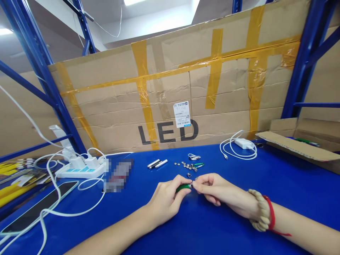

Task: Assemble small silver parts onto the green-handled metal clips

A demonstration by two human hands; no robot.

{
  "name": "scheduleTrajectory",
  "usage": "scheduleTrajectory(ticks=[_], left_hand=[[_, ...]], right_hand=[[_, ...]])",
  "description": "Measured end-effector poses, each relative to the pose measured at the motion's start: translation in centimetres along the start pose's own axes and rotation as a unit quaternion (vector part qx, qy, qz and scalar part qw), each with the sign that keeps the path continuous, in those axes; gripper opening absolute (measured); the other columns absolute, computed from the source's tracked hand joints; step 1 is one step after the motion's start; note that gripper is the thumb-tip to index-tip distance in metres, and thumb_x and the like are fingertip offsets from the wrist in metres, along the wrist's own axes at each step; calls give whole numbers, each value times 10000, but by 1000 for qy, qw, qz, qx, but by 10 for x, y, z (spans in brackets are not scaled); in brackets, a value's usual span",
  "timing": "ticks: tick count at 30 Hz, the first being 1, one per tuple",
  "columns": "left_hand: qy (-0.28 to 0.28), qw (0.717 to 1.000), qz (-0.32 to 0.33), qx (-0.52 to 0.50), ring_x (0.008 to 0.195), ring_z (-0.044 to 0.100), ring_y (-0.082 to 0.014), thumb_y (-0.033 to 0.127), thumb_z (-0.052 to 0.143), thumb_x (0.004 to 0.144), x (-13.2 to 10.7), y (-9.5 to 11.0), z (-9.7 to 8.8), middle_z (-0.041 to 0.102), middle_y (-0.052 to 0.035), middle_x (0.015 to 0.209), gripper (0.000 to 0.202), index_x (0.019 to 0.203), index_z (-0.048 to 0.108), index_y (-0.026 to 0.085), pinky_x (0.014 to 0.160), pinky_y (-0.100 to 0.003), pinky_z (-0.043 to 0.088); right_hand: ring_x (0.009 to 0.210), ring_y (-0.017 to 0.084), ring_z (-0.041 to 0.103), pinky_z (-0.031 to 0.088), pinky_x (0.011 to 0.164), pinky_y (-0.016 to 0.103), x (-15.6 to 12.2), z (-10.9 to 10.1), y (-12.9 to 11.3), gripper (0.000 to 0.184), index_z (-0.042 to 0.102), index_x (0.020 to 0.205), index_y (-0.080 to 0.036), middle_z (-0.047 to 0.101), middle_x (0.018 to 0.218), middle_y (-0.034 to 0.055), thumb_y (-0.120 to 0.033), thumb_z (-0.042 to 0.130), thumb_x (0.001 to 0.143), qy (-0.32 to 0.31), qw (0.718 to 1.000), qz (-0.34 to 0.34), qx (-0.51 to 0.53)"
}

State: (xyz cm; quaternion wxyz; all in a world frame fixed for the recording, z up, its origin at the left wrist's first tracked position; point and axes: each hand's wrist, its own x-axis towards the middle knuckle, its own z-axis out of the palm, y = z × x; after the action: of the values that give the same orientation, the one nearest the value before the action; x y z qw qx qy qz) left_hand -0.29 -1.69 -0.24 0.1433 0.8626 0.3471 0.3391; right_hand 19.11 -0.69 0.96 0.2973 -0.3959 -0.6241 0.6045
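Note:
My left hand (170, 199) is closed around a small green tube (184, 186) with a metal end, much of it hidden by the fingers. At that end, my right hand (216, 189) pinches with thumb and forefinger; what sits between the fingertips is too small to make out. Just beyond the fingers lies a small silver metal piece (188, 175). Several round button cells (189, 166) are scattered behind it, beside a green carabiner clip (198, 165). Farther back are silver clips (194, 156), and to the left, silver metal tubes (157, 164).
A power strip (79, 171) with white chargers and loose cables occupies the left, near a dark phone (39, 205). A white cable with adapter (243, 143) lies at the back right, by an open cardboard box (300, 145). A taped cardboard wall (170, 92) closes the back.

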Motion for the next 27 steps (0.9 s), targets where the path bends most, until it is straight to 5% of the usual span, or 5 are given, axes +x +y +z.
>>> scheduleTrajectory(ticks=[27], left_hand=[[-10,1000,-12,-1,708,600,-108,247,412,893,1,5,-1,643,-6,911,200,1068,488,185,628,-197,432]], right_hand=[[433,30,267,217,408,156,-1,2,-1,506,486,735,-119,355,488,-54,-587,652,638,-4,1000,22,4]])
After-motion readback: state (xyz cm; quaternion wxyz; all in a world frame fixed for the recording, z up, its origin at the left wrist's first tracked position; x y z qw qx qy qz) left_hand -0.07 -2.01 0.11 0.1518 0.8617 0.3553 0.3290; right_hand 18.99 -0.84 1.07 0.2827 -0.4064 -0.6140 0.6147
